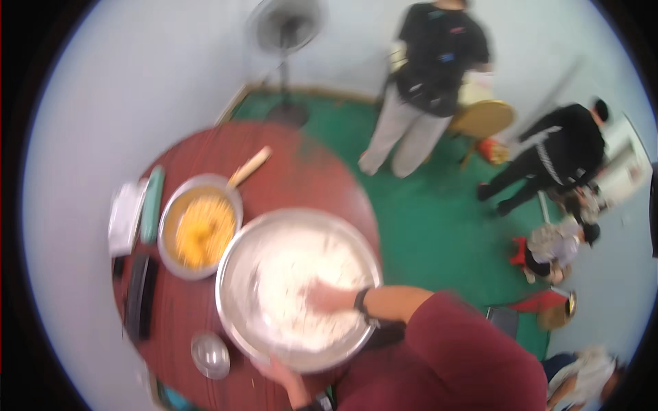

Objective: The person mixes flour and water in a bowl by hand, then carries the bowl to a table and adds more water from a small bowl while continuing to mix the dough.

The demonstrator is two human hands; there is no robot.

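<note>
A large metal bowl [229, 322] of white flour [288, 267] stands at the near right of the round table. My right hand [322, 298] is down in the flour, its fingers smeared by motion and partly buried. At the bowl's near rim, my left hand [277, 373] holds the outer side, somewhat blurred. Left of the large bowl is a smaller metal bowl [164, 236] with yellow shreds [218, 219] and a smooth, brighter yellow mass [195, 243]. A wooden handle [250, 166] sticks out past its far right rim.
The dark red table [301, 171] also carries a small metal bowl [210, 356], a long black object [140, 298], a green roll-like object [153, 205] and a white packet [125, 219]. Beyond stand a fan [284, 34], a stool [483, 118] and several people on a green floor [432, 233].
</note>
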